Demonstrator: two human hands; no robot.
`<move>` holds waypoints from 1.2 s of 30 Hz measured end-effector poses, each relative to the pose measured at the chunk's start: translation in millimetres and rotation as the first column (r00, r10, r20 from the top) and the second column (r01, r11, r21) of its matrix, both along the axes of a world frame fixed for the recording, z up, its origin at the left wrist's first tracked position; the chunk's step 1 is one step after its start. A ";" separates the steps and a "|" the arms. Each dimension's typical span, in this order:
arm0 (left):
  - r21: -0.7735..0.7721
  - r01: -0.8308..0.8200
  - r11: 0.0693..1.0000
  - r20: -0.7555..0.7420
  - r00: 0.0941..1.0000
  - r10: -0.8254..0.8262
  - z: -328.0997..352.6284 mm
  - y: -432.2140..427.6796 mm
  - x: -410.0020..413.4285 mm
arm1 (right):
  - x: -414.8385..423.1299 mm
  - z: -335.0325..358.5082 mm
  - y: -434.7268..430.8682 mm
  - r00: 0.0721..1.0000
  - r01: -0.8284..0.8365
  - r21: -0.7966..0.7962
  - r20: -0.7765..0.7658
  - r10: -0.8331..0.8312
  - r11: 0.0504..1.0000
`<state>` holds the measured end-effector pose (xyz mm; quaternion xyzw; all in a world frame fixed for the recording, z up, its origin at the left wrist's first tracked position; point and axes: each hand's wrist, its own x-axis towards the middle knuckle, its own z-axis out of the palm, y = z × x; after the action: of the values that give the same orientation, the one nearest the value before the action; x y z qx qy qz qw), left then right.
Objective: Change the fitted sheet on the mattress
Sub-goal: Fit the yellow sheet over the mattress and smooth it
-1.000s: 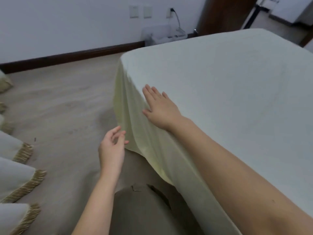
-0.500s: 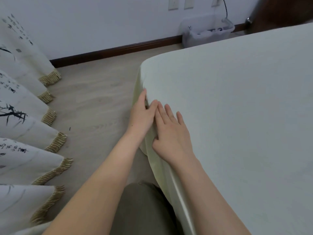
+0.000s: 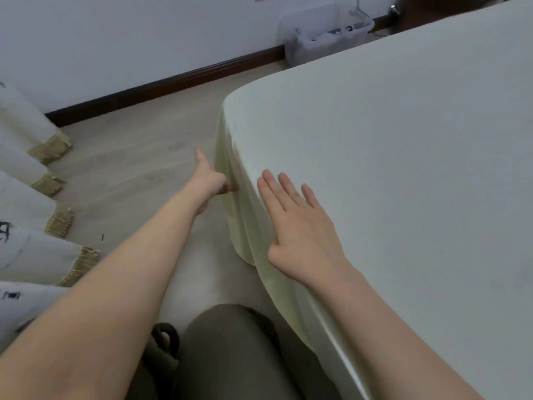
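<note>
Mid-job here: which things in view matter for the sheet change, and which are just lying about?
Job: pale sheet draped over the corner; right hand flat on it; left hand at its hanging side.
Lying about: clear plastic bin by the wall; fringed curtains; sandal.

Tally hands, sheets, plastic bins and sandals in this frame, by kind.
hands: 2 (left hand, right hand)
sheet: 1
plastic bin: 1
sandal: 1
total: 5
</note>
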<state>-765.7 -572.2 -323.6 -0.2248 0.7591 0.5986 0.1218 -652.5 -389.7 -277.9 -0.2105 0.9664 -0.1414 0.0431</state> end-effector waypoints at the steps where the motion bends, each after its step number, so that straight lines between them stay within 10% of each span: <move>1: 0.016 0.062 0.998 0.059 0.996 -0.062 -1.8 -5.6 -7.5 | 0.1 0.7 -0.7 1.000 0.006 0.008 0.002 -0.006 1.000; 13: 0.034 0.715 0.698 0.313 0.656 -0.687 -67.0 -45.5 -53.4 | 5.6 5.2 -10.4 0.994 0.112 0.114 -0.002 -0.112 0.987; 24: 0.245 0.441 0.863 0.108 0.872 -0.477 -129.4 -54.2 -49.3 | 4.9 1.4 -13.0 0.985 0.166 0.167 -0.080 -0.155 0.972; 32: 0.297 0.379 0.877 -0.059 0.924 -0.379 -148.9 -42.0 -44.4 | 21.4 -58.2 -87.8 0.824 0.501 0.347 -0.472 -0.314 0.793; 36: 0.406 0.270 0.873 0.006 0.955 -0.298 -152.6 -36.6 -47.3 | 26.1 -116.6 -110.7 0.859 0.511 0.247 -0.167 -0.483 0.823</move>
<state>-813.1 -608.9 -476.1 -0.1015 0.6404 0.7090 0.2774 -626.4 -500.4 -394.5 0.0505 0.9986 0.0019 -0.0125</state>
